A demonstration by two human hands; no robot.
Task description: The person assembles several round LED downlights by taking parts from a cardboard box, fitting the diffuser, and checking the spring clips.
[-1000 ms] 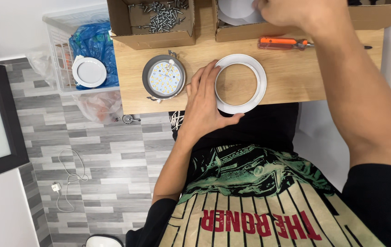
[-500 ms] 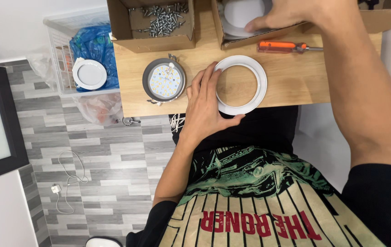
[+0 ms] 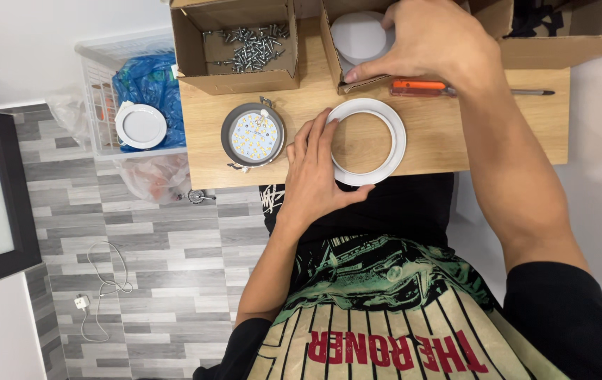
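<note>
My left hand (image 3: 317, 169) rests flat on the wooden table (image 3: 442, 134), its fingers and thumb around the left edge of a white ring (image 3: 394, 134). To the left of that hand lies a round grey lamp body (image 3: 252, 135) with small LEDs facing up. My right hand (image 3: 431, 42) reaches into a cardboard box (image 3: 333, 53) and its fingers touch a white round disc (image 3: 359, 36) inside. An orange-handled screwdriver (image 3: 421, 88) lies just below that hand.
A second cardboard box (image 3: 195, 49) at the back left holds several screws (image 3: 252, 46). Left of the table stands a clear plastic bin (image 3: 97, 91) with a blue bag and a white round lamp (image 3: 140, 125). A white cable (image 3: 100, 288) lies on the grey floor.
The view has shifted so the table sits lower. My right hand has come down from the top edge into the box onto the white disc. My left hand stays on the ring.
</note>
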